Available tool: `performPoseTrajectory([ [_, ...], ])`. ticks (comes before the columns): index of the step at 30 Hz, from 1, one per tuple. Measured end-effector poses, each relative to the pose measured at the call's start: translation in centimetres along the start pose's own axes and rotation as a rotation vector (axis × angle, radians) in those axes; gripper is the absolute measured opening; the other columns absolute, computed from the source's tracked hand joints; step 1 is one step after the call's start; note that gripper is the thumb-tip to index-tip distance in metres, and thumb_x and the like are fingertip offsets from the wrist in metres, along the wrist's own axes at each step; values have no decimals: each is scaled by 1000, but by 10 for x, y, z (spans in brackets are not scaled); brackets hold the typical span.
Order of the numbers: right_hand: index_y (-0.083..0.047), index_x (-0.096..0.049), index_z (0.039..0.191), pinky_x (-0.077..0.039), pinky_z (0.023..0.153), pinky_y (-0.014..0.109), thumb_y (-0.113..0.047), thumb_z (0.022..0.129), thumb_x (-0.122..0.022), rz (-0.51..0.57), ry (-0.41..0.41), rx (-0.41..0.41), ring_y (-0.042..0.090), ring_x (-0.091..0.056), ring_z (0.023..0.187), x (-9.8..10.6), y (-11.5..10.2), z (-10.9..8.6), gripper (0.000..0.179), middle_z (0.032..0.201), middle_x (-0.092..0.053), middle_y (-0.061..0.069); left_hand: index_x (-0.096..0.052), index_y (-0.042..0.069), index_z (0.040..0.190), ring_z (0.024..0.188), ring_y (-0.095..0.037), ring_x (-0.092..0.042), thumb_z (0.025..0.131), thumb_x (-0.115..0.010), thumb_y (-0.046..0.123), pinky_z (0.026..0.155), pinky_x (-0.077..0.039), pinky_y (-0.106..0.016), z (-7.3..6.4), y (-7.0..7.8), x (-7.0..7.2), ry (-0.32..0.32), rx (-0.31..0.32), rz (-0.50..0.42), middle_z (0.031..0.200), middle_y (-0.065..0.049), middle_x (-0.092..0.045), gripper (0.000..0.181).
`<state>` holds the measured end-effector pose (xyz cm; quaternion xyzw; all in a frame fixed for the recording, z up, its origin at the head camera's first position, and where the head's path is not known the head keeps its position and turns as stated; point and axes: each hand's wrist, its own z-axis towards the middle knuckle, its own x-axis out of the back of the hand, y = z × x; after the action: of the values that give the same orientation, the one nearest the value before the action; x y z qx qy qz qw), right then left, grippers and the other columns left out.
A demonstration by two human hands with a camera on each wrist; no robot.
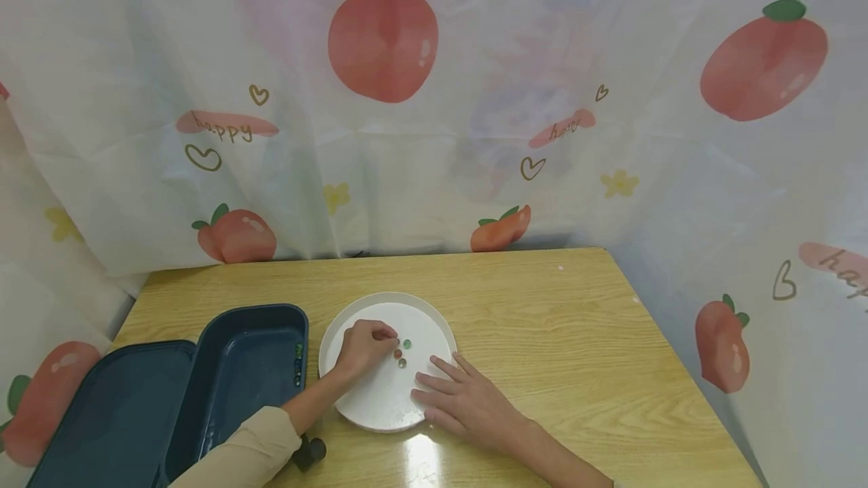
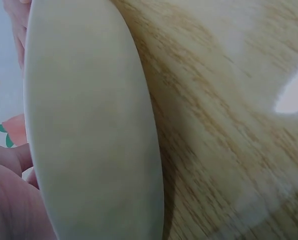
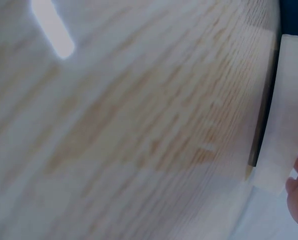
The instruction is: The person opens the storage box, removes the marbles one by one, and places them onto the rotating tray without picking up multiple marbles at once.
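Left hand (image 1: 367, 349) is holding a pinch shape, contents unclear, at marbles (image 1: 407, 343) lying on a plate (image 1: 380, 413) roughly midway between tabletop (image 1: 542, 315) side edges; probably light, hard, slippery, needing pinching mid-girth. Right hand (image 1: 468, 402) is lying at the rim, spread, grasping nothing.

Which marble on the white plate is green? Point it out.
The green marble, right of the left hand; the reddish marble and clear marble lie nearer the wearer.
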<state>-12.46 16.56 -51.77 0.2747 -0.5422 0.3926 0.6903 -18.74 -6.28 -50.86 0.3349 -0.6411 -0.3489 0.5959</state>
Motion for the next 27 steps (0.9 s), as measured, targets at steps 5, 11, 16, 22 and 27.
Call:
performPoseTrajectory([
  [5, -29, -56, 127, -22, 103, 51, -39, 97, -41, 5, 12, -3, 21, -29, 132, 0, 1, 1, 35, 135, -46, -7, -71, 8, 76, 65, -9, -58, 75, -73, 12, 61, -47, -27, 1, 1, -2, 4, -4, 10, 68, 4, -64, 4],
  [11, -29, -56, 127, -23, 103, 51, -39, 97, -41, -2, 15, -3, 21, -29, 132, -1, 1, 0, 35, 135, -46, -7, -71, 8, 75, 65, -9, -57, 75, -73, 12, 60, -47, -26, 3, 0, -3, -6, 0, 17, 67, 4, -63, 5],
  [16, -30, -57, 126, -23, 103, 51, -39, 97, -40, -2, 12, -6, 20, -28, 133, -2, 1, 0, 35, 135, -46, -8, -70, 7, 77, 65, -9, -56, 76, -73, 14, 60, -46, -26, 3, 1, -2, -29, 10, 25, 68, 4, -63, 7],
  [22, -29, -57, 127, -22, 103, 51, -39, 97, -40, 2, 21, -1, 21, -29, 132, -3, 1, 0, 35, 135, -46, -7, -70, 9, 78, 65, -10, -57, 77, -72, 13, 60, -46, -26, 2, 3, 0, -31, 13, 19, 69, 3, -63, 5],
  [27, -29, -56, 127, -22, 103, 51, -39, 97, -40, 8, 24, 1, 21, -29, 132, -3, 1, -1, 35, 136, -46, -7, -70, 10, 79, 67, -10, -57, 77, -73, 13, 61, -47, -26, 2, 5, 1, -18, 18, 13, 70, 4, -63, 4],
])
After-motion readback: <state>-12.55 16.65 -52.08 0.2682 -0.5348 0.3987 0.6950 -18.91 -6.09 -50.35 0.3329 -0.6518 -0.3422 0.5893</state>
